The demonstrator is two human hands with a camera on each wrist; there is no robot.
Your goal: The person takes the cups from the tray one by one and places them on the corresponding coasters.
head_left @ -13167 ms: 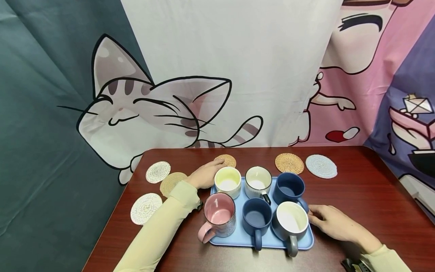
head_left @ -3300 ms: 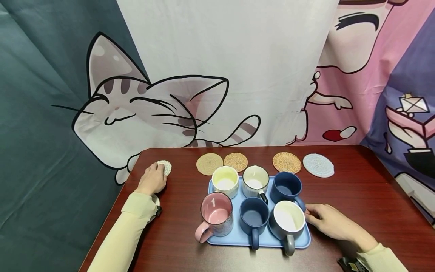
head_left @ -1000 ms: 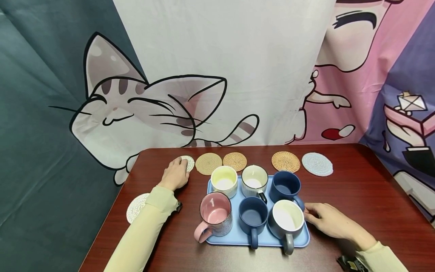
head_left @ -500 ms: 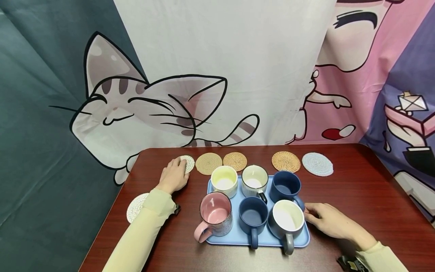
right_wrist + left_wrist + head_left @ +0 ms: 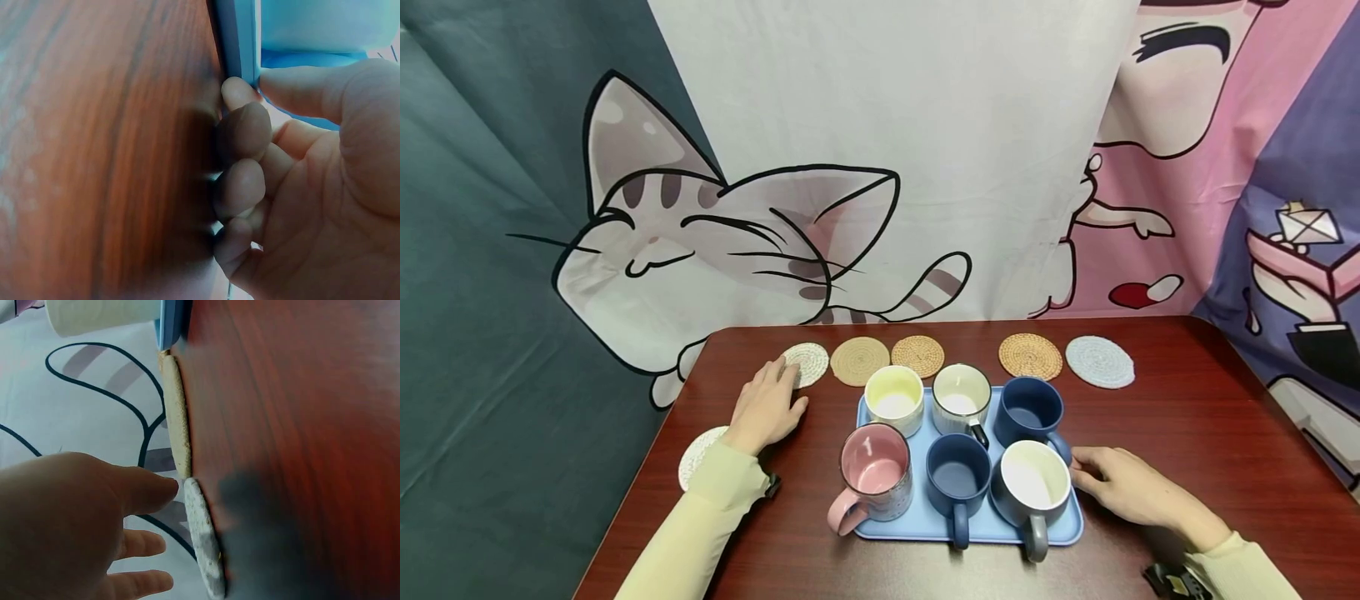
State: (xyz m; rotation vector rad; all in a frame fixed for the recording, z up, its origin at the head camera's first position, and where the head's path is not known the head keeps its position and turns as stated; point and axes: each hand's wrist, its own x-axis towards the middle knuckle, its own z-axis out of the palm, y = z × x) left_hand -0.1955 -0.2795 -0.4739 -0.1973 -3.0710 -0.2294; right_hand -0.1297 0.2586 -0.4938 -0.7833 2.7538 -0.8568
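My left hand [image 5: 766,408] lies over the table just short of a small white woven coaster [image 5: 808,365], fingertips at its near left edge. In the left wrist view its fingers are spread, holding nothing, and the white coaster [image 5: 203,537] lies flat past the thumb. Beside that coaster are a beige coaster [image 5: 860,362] and a tan one [image 5: 917,356], in a row along the back edge. With thumb and forefinger my right hand [image 5: 1138,492] pinches the right rim of a light blue tray [image 5: 917,534]; the tray's edge [image 5: 240,37] shows between them in the right wrist view.
On the tray stand a pale yellow cup [image 5: 894,396], a cream mug [image 5: 961,396], two blue mugs, a pink mug [image 5: 875,467] and a grey one. Another white coaster [image 5: 697,458] sits left, partly behind the sleeve. Orange [image 5: 1031,357] and pale blue [image 5: 1101,362] coasters lie back right.
Earlier the left hand shifted the beige coaster, then the small white one, rightward into the back row. Just now it has drawn back left off the white coaster. The right hand stays at the tray.
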